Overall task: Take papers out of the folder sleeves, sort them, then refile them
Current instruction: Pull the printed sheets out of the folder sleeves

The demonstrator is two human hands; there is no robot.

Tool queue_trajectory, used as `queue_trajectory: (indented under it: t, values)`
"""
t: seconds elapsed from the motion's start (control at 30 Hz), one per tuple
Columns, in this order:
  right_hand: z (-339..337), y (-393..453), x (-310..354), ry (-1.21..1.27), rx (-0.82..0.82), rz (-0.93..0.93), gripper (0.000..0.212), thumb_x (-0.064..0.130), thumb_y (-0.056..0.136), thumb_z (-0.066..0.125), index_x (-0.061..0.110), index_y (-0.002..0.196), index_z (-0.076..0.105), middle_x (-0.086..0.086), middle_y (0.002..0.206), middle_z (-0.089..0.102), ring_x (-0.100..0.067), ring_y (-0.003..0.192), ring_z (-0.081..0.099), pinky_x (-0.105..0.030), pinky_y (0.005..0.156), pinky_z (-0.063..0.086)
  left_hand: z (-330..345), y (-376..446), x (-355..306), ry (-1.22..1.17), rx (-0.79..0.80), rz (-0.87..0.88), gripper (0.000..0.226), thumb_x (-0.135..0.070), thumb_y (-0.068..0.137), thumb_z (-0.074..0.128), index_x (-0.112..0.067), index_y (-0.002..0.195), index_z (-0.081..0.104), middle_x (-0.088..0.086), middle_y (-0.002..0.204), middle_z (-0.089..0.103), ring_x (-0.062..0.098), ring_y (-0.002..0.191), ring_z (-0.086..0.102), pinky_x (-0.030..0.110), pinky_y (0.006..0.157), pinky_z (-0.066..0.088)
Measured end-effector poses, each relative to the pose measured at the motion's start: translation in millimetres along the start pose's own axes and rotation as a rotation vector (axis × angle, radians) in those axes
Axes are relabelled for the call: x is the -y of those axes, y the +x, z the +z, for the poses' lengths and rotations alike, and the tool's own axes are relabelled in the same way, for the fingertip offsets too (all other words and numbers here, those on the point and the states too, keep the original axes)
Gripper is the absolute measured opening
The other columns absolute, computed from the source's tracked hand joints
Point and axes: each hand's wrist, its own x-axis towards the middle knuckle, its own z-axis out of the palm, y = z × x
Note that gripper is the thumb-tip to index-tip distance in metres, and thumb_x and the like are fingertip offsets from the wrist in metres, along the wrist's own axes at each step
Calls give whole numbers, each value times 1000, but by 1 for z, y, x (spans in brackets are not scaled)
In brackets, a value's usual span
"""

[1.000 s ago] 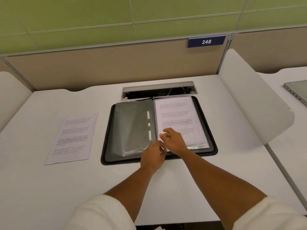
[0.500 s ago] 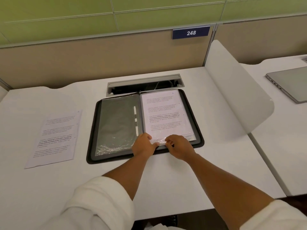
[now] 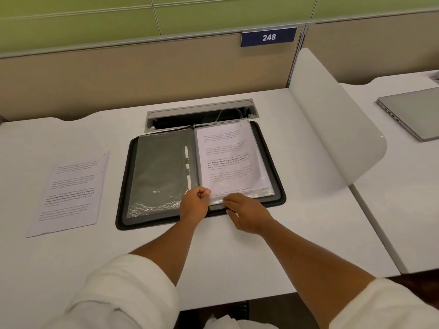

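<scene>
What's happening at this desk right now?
A person is working on an open folder on the desk. The left hand pinches the near edge of the right-side sleeve, and the right hand rests at that edge. A printed page is in that sleeve. One sheet lies left of the folder.

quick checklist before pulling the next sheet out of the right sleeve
1. Folder lies open and flat on the desk: ok.
2. Left hand grips the sleeve's near edge: ok.
3. Right hand has the printed page itself: cannot tell, fingertips hidden.
4. Only one sheet caught: cannot tell.
5. Loose sheet lies apart, left of the folder: ok.
6. Left sleeve holds no paper: ok.
</scene>
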Motion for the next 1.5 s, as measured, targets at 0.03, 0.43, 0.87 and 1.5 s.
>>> queue_trajectory:
  t: [0.03, 0.43, 0.87, 1.5]
  values:
    - [2, 2, 0, -26, -22, -29, 27, 15, 91, 64, 4, 116, 69, -10, 121, 67, -27, 112, 63, -30, 95, 50, 1, -1, 2, -31, -17, 10, 14, -27, 95, 59, -28, 84, 66, -9, 83, 66, 12, 78, 62, 25, 63, 45]
    - [12, 42, -16, -169, 374, 328, 75, 52, 101, 35, 16, 158, 2, -8, 164, -14, -24, 151, -16, -47, 123, -4, -1, -21, 10, -185, -32, 85, 10, -30, 93, 68, -20, 93, 69, -10, 89, 66, 3, 80, 62, 16, 73, 50]
    - [21, 27, -18, -358, 255, 194, 40, 24, 102, 41, 18, 141, 48, -9, 151, 43, -27, 139, 40, -52, 118, 17, -20, -44, 21, 172, 134, -88, 58, -54, 95, 56, -17, 51, 45, -6, 47, 51, 13, 45, 48, 24, 50, 36]
    - [5, -14, -22, -67, -280, 179, 44, 55, 92, 51, 19, 83, 74, 6, 75, 69, -19, 71, 63, -35, 70, 46, -17, -52, 19, -262, 311, -432, 15, -23, 89, 74, -9, 87, 73, 1, 77, 72, 9, 60, 64, 17, 51, 48]
